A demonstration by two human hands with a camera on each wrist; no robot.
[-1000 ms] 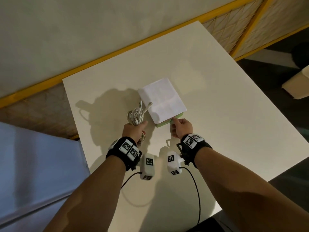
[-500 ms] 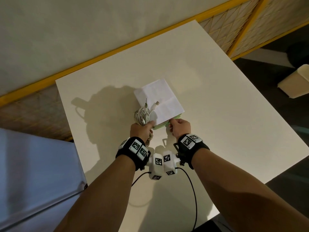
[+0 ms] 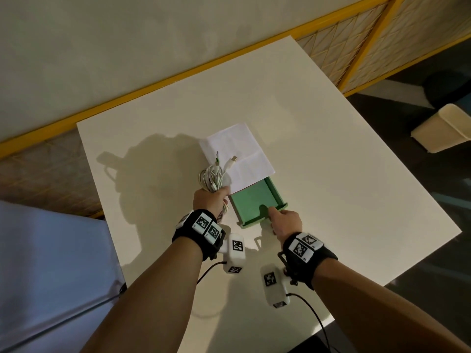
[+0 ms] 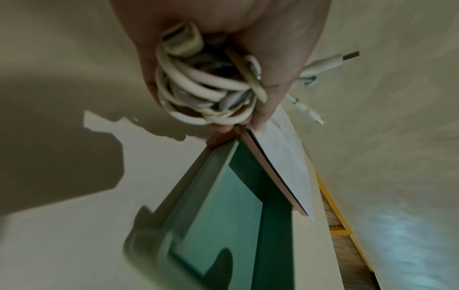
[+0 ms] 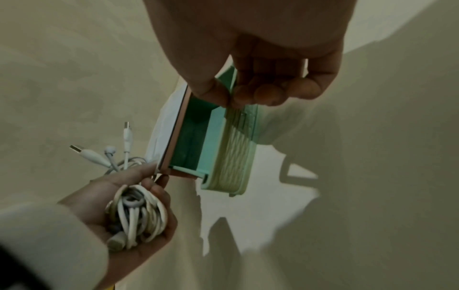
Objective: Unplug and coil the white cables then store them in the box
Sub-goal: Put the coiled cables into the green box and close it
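Note:
A bundle of coiled white cables (image 3: 211,177) (image 4: 203,92) (image 5: 136,213) sits in my left hand (image 3: 210,200), whose fingers curl round it; plug ends stick out past the fist. That hand's fingertips touch the near-left corner of the box (image 3: 237,154), which has a white paper-covered top. A green drawer (image 3: 252,202) (image 4: 223,212) (image 5: 198,137) stands pulled out of the box toward me and looks empty. My right hand (image 3: 283,222) (image 5: 261,82) pinches the drawer's front wall at its notch, thumb inside and fingers outside.
The box stands mid-way on a white table (image 3: 331,174). A yellow-framed wicker panel (image 3: 356,47) runs along the far edge. A pale bin (image 3: 443,128) stands on the dark floor at the right, and a blue-grey surface (image 3: 51,263) lies at the left.
My right hand has drawn the green drawer out of the box toward me; before it was nearly closed. My left hand with the cables stayed at the box's near-left corner.

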